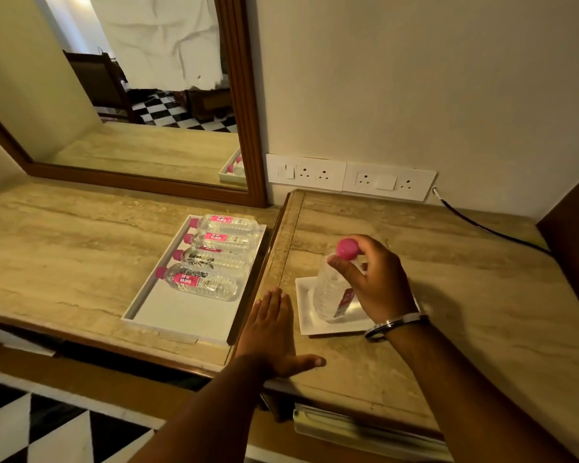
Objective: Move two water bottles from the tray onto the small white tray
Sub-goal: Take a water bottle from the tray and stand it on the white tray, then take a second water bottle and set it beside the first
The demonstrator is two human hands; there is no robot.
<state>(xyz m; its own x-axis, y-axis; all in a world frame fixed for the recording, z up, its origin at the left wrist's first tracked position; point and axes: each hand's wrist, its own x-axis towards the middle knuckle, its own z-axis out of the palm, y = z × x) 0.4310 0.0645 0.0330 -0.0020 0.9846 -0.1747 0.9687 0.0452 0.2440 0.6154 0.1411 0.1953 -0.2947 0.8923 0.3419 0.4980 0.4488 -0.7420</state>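
So the biggest thing here is the beige stone-look surface, split into a lower left section and a slightly raised right section with a wood edge between them. Behind the left part there's a wood-framed mirror leaning back on the wall, and a double socket panel on the wall over the right part, with a black cable running off to the right.

On the lower section sits the big white tray with four water bottles lying on their sides in a row at its far end, pink caps pointing left. The near half of that tray is bare.

On the raised section, just right of the step, is the small white tray. One water bottle stands on it, tilted a bit, pink cap up top.

The right hand is on that bottle, fingers curled loosely around the neck and shoulder just under the cap, thumb in front. Can't really tell if the base is flat on the small tray or only partly down. There are bangles on that wrist.

The left hand is flat on the surface, palm down, fingers spread straight, holding nothing, resting right between the two trays at the wood edge.
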